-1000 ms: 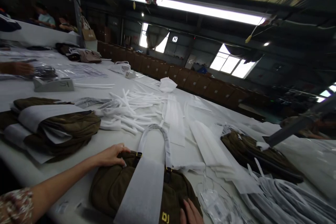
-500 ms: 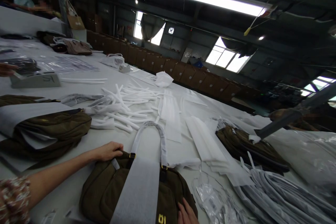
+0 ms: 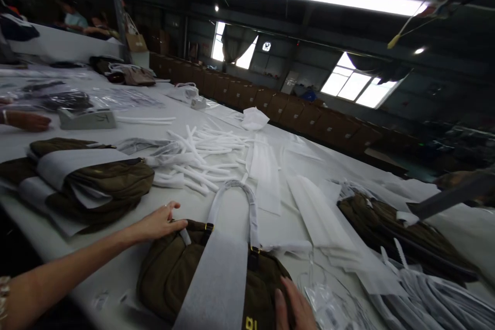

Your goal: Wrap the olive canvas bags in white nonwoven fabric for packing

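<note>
An olive-brown bag (image 3: 170,273) lies on the white table at the bottom centre, a pale wrapping strip (image 3: 216,273) across its middle. Its handle (image 3: 233,184), wrapped in grey-white film, stands up in a loop towards the back. At the bag's upper left corner is my left hand (image 3: 160,223), thumb and index finger apart, touching the fabric's edge without a grip. My right hand (image 3: 296,305) rests on the bag's right end, fingers apart, partly cut off by the bottom edge.
More olive bags lie at the left (image 3: 116,180) and right (image 3: 390,227). White foam rods (image 3: 201,154), foam sheets (image 3: 317,211) and grey wrapped tubing (image 3: 436,294) cover the table (image 3: 147,268). Another person's hand (image 3: 29,120) is at the far left.
The view has swung left, so everything sits further right. My left hand's fingers have loosened from the bag's corner and spread apart. The other person's hand reaches further into view.
</note>
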Motion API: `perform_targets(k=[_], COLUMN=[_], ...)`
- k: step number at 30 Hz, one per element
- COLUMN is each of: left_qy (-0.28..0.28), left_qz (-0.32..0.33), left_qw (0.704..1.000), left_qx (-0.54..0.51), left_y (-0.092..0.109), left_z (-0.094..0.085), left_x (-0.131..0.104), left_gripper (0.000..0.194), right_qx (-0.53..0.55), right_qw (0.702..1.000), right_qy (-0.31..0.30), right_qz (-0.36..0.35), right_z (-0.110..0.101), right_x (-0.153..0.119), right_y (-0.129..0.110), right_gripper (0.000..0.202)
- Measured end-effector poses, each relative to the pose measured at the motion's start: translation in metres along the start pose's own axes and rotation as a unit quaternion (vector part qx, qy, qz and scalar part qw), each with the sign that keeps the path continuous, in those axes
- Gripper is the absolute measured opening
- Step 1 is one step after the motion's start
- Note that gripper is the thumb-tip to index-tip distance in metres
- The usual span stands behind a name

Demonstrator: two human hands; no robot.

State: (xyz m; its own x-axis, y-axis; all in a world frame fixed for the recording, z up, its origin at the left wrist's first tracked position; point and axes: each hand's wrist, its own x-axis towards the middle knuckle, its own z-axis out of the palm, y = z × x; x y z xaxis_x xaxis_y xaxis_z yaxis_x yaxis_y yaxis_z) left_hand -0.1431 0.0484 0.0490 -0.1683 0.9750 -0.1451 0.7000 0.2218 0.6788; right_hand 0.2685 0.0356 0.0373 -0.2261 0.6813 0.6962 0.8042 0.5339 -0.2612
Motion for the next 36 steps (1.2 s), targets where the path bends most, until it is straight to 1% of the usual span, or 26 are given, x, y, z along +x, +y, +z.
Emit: perform_targets(k=[1, 2, 3, 4, 5, 7, 9, 11, 13, 17, 19, 22, 24, 26, 27, 28, 29, 30, 31, 33, 34, 35, 36], left_qy=[0.014, 0.029, 0.042, 0.052, 0.059, 0.061, 0.055, 0.051, 0.045, 0.010, -0.024, -0.080, -0.119, -0.152, -0.154, -0.155, -0.163, -0.182, -0.217, -0.296, -0.315, -0.314, -0.302], left_qz=[-0.005, -0.007, -0.009, -0.011, -0.013, -0.016, -0.017, -0.022, -0.028, -0.027, -0.025, -0.032, -0.046, -0.067, -0.077, -0.090, -0.104, -0.117, -0.127, -0.133, -0.130, -0.125, -0.125], left_qw=[1.000, 1.000, 0.999, 0.998, 0.998, 0.997, 0.996, 0.993, 0.988, 0.971, 0.955, 0.925, 0.901, 0.876, 0.867, 0.860, 0.852, 0.845, 0.834, 0.809, 0.804, 0.804, 0.805], left_qx=[-0.002, -0.006, -0.010, -0.016, -0.023, -0.044, -0.071, -0.104, -0.143, -0.239, -0.295, -0.371, -0.415, -0.453, -0.467, -0.478, -0.486, -0.489, -0.492, -0.489, -0.488, -0.489, -0.495], left_y=[-0.002, -0.003, -0.004, -0.005, -0.005, -0.005, -0.005, -0.005, -0.005, -0.004, -0.001, 0.007, 0.010, 0.011, 0.011, 0.011, 0.011, 0.011, 0.013, 0.019, 0.023, 0.026, 0.029], left_z=[0.007, 0.014, 0.021, 0.026, 0.030, 0.034, 0.033, 0.030, 0.028, 0.028, 0.030, 0.035, 0.032, 0.022, 0.015, 0.007, 0.000, -0.007, -0.012, -0.017, -0.016, -0.014, -0.011], left_x=[-0.007, -0.013, -0.017, -0.020, -0.020, -0.019, -0.016, -0.015, -0.012, -0.004, 0.002, 0.010, 0.014, 0.017, 0.018, 0.019, 0.019, 0.018, 0.017, 0.013, 0.011, 0.009, 0.008], left_gripper=[0.079, 0.080, 0.077, 0.071, 0.061, 0.039, 0.025, 0.024, 0.027, 0.039, 0.048, 0.062, 0.068, 0.064, 0.061, 0.059, 0.059, 0.060, 0.060, 0.057, 0.053, 0.048, 0.045], right_qx=[0.031, 0.061, 0.093, 0.120, 0.132, 0.107, 0.073, 0.061, 0.072, 0.114, 0.144, 0.196, 0.252, 0.346, 0.395, 0.434, 0.455, 0.455, 0.444, 0.410, 0.395, 0.384, 0.376], right_qw=[0.999, 0.995, 0.988, 0.974, 0.960, 0.930, 0.907, 0.898, 0.896, 0.890, 0.885, 0.868, 0.843, 0.798, 0.777, 0.765, 0.768, 0.785, 0.804, 0.826, 0.830, 0.832, 0.834], right_qy=[-0.030, -0.074, -0.121, -0.177, -0.231, -0.331, -0.390, -0.412, -0.417, -0.429, -0.436, -0.452, -0.475, -0.491, -0.483, -0.462, -0.433, -0.403, -0.383, -0.380, -0.388, -0.395, -0.399], right_qz=[-0.003, -0.006, -0.035, -0.071, -0.091, -0.121, -0.138, -0.143, -0.135, -0.105, -0.084, -0.056, -0.024, 0.049, 0.087, 0.117, 0.129, 0.120, 0.101, 0.067, 0.062, 0.063, 0.065], right_z=[0.002, 0.008, 0.017, 0.029, 0.045, 0.079, 0.112, 0.135, 0.148, 0.158, 0.160, 0.161, 0.159, 0.156, 0.154, 0.152, 0.150, 0.148, 0.147, 0.145, 0.145, 0.146, 0.148], right_x=[0.023, 0.047, 0.069, 0.090, 0.106, 0.129, 0.137, 0.136, 0.131, 0.130, 0.134, 0.141, 0.145, 0.149, 0.150, 0.152, 0.153, 0.153, 0.154, 0.154, 0.153, 0.153, 0.152], right_y=[-0.018, -0.039, -0.062, -0.084, -0.104, -0.135, -0.150, -0.153, -0.149, -0.139, -0.135, -0.128, -0.122, -0.118, -0.117, -0.117, -0.119, -0.121, -0.123, -0.127, -0.128, -0.128, -0.127], right_gripper=[0.035, 0.033, 0.030, 0.027, 0.025, 0.020, 0.014, 0.018, 0.023, 0.031, 0.035, 0.048, 0.056, 0.057, 0.056, 0.055, 0.053, 0.050, 0.048, 0.048, 0.048, 0.047, 0.044])
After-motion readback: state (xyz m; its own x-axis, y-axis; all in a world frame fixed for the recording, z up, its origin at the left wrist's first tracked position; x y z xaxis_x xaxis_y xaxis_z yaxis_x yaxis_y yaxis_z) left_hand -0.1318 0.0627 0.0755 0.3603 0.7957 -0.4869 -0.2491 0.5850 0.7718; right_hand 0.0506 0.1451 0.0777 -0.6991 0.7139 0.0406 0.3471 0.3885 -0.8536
